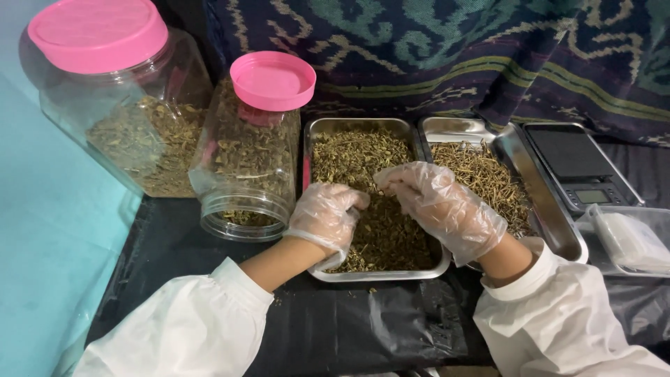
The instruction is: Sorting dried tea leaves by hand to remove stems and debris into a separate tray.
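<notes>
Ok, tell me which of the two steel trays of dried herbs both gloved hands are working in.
The left rectangular steel tray, beside the smaller pink-lidded clear jar. Left hand and right hand are over it; the right steel tray sits untouched.

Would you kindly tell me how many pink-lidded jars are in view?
2: a large jar at far left, and a smaller jar beside the left tray. None appears hidden.
</notes>
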